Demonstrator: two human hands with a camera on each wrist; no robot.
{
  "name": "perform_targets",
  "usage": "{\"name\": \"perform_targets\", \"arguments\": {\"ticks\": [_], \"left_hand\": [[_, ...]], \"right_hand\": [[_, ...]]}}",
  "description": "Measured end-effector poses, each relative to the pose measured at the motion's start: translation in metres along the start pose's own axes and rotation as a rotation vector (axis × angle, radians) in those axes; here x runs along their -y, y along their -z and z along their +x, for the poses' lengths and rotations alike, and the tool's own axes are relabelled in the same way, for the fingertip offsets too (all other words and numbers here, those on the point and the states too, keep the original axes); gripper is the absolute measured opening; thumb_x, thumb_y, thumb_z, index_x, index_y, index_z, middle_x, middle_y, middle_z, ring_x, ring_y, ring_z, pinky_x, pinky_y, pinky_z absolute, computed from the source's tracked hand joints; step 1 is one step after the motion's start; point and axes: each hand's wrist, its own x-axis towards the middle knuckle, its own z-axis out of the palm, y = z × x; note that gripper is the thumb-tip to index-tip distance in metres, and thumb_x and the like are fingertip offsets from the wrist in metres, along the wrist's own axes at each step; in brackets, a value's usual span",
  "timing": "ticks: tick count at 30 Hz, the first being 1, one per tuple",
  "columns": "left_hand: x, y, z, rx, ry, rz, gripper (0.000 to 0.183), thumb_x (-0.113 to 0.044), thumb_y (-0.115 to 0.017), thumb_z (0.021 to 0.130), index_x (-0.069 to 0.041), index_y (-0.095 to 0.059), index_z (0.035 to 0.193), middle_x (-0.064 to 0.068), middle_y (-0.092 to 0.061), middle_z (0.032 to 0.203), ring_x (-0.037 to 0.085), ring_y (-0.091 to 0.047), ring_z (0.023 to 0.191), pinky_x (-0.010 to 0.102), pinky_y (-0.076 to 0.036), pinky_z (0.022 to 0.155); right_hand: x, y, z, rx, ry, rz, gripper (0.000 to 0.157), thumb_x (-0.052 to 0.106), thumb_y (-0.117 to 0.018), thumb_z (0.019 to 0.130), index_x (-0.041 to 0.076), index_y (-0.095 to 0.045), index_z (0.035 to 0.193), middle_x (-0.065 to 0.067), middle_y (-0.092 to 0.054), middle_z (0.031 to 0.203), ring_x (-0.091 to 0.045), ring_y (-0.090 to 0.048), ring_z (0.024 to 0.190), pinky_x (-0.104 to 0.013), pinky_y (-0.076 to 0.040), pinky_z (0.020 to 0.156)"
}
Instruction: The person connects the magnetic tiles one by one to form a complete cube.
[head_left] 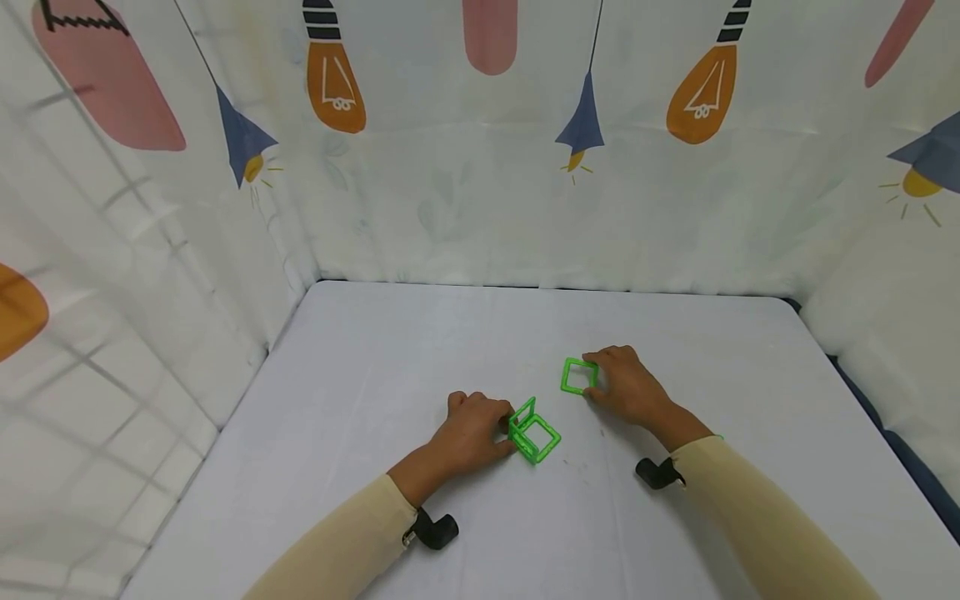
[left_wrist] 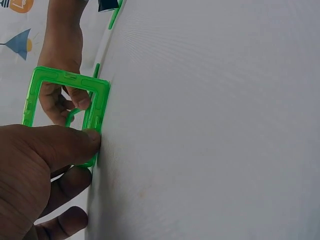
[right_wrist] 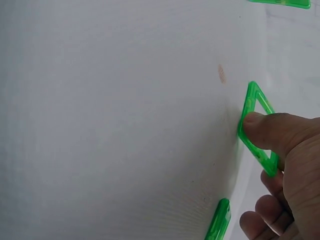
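Observation:
My left hand (head_left: 472,433) grips joined green square frame tiles (head_left: 527,447) near the table's middle, one of them standing up at an angle. In the left wrist view, the thumb presses the lower part of an upright tile (left_wrist: 103,95). Farther right and back, my right hand (head_left: 630,387) pinches a single green square frame tile (head_left: 566,374) between thumb and fingers. The right wrist view shows that tile (right_wrist: 246,107) on its edge close to the tabletop, the thumb across its near face. The two hands' pieces are a short gap apart.
Another green piece (right_wrist: 218,220) lies on the table by the right forearm, which mostly hides it in the head view. The white tabletop (head_left: 420,342) meets a printed curtain (head_left: 465,208) at the back and sides. Small black cameras (head_left: 437,531) are strapped to both wrists.

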Motion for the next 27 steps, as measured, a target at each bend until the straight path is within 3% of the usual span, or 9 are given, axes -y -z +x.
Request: {"name": "perform_targets", "arguments": {"ticks": [6, 12, 19, 27], "left_hand": [[-0.002, 0.000, -0.001, -0.017, -0.005, 0.028, 0.025, -0.031, -0.088, 0.082, -0.022, -0.069, 0.095, -0.017, -0.063, 0.082, 0.008, -0.049, 0.081, 0.043, -0.027, 0.082], [-0.001, 0.000, -0.001, -0.019, 0.000, 0.027, 0.025, -0.031, -0.088, 0.081, -0.022, -0.069, 0.094, -0.017, -0.063, 0.081, 0.008, -0.049, 0.080, 0.043, -0.027, 0.082], [-0.001, 0.000, -0.001, -0.020, 0.008, 0.028, 0.025, -0.032, -0.088, 0.081, -0.022, -0.069, 0.094, -0.017, -0.062, 0.080, 0.008, -0.049, 0.079, 0.043, -0.026, 0.082], [-0.001, 0.000, -0.001, -0.019, 0.010, 0.022, 0.025, -0.032, -0.088, 0.081, -0.022, -0.069, 0.093, -0.017, -0.062, 0.079, 0.008, -0.048, 0.078, 0.044, -0.026, 0.082]], "right_hand": [[0.002, 0.002, -0.002, -0.012, -0.006, 0.009, 0.059, 0.020, -0.086, 0.085, 0.010, -0.062, 0.138, -0.013, -0.062, 0.131, -0.036, -0.049, 0.126, -0.051, -0.044, 0.103], [0.003, 0.003, -0.004, -0.010, -0.024, 0.030, 0.057, 0.020, -0.084, 0.086, 0.018, -0.064, 0.139, -0.005, -0.069, 0.110, -0.030, -0.059, 0.110, -0.048, -0.051, 0.088], [0.003, 0.007, -0.009, -0.029, -0.023, 0.058, 0.043, 0.016, -0.074, 0.095, 0.022, -0.067, 0.138, -0.001, -0.070, 0.106, -0.023, -0.061, 0.098, -0.041, -0.051, 0.075], [0.005, 0.008, -0.016, -0.043, -0.021, 0.095, 0.037, 0.014, -0.071, 0.098, 0.022, -0.069, 0.134, 0.002, -0.071, 0.100, -0.015, -0.060, 0.083, -0.032, -0.046, 0.062]]}}
